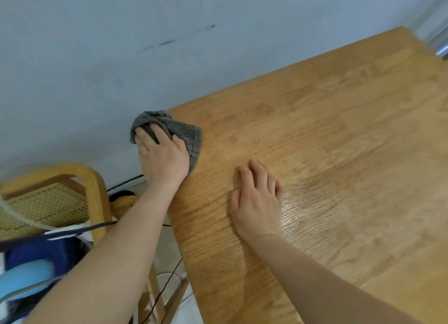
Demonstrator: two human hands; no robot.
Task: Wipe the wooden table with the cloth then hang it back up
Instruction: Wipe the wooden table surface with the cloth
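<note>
A grey ribbed cloth (186, 133) lies bunched at the far left corner of the wooden table (339, 142), partly hanging over the edge. My left hand (162, 156) lies on top of it, fingers curled into its folds and pressing it down. My right hand (257, 200) rests on the bare tabletop a short way to the right, fingers bent, holding nothing. A wet sheen shows on the wood just right of that hand.
A pale blue-grey wall (121, 45) runs along the table's far edge. Left of the table stands a wooden chair with a cane back (48, 202), blue fabric (36, 263) draped on it. Dark cables (167, 282) trail on the floor below the table's left edge.
</note>
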